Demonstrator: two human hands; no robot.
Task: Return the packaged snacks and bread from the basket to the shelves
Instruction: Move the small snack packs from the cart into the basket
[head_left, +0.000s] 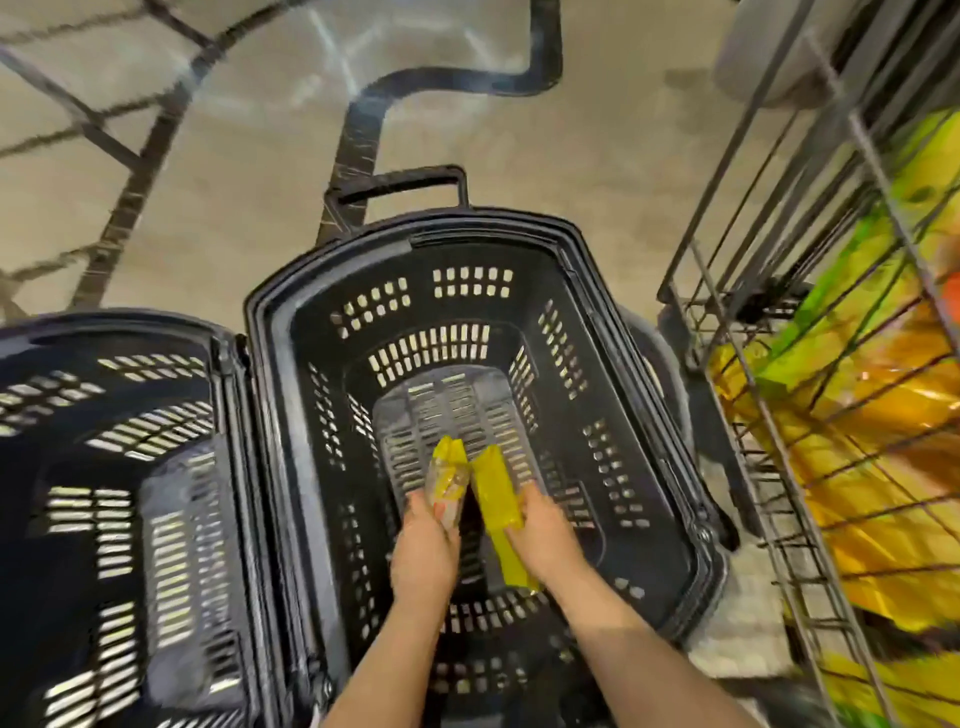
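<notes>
Two bare forearms reach down from the bottom edge into a black plastic shopping basket (524, 234) seen from above. The left hand (423, 551) has its fingers curled around a yellow-and-clear snack packet (448, 480), held upright just above the basket's slotted floor. The right hand (543, 530) grips a longer, plain yellow packet (498, 506) that runs back under the palm toward the wrist. The two packets sit just beside each other, nearly touching at their tops. Motion blur smears both wrappers, so no brand or writing can be read; the left one seems to show something pale through its clear part. A second black basket (119, 467) stands touching the first on the left, cut off by the frame. On the right, a wire shelf rack (769, 364) holds blurred yellow, green and orange bags (883, 415). Beyond lies a pale floor (234, 156).
</notes>
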